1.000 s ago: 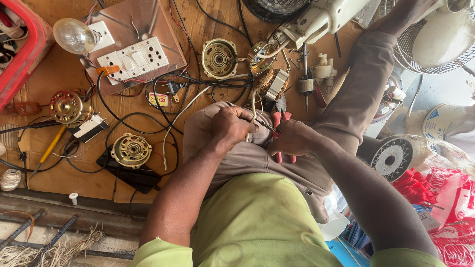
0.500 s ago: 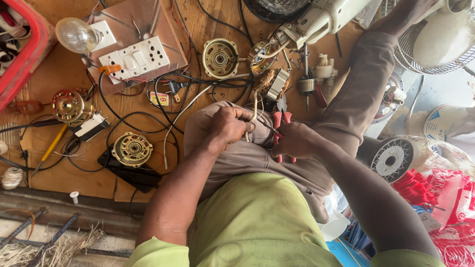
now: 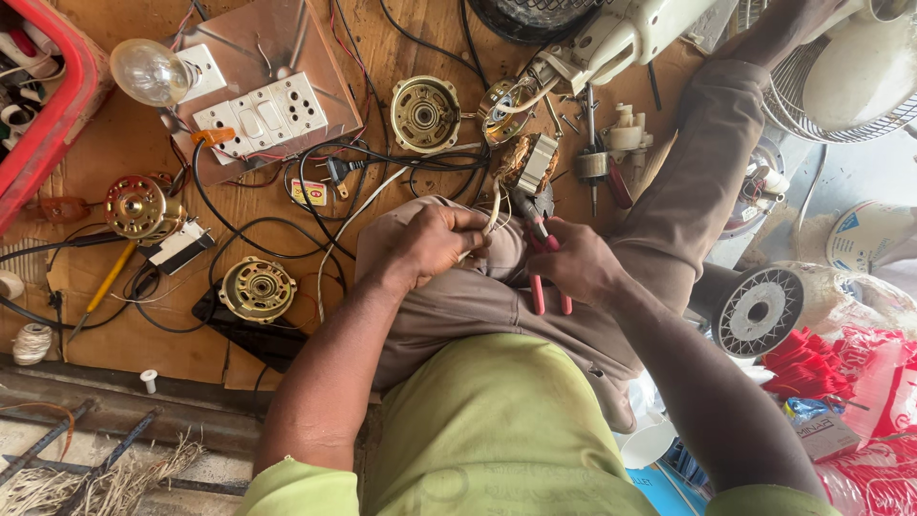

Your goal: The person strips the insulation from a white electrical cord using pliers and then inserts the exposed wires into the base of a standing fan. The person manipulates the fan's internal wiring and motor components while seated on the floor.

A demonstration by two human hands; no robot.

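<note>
Over on the far left sits a red crate (image 3: 43, 115), then a clear bulb (image 3: 143, 72) beside a white switch board (image 3: 260, 113), and below them a brass-coloured motor (image 3: 256, 289) among black cables. Now the left hand (image 3: 435, 244), fingers curled tight, pinching pale wires (image 3: 492, 215) over the raised knee. Just right of it, the right hand (image 3: 578, 263) is closed around red-handled pliers (image 3: 540, 258), their nose up at those wires. Far right, a fan grille (image 3: 759, 311).
</note>
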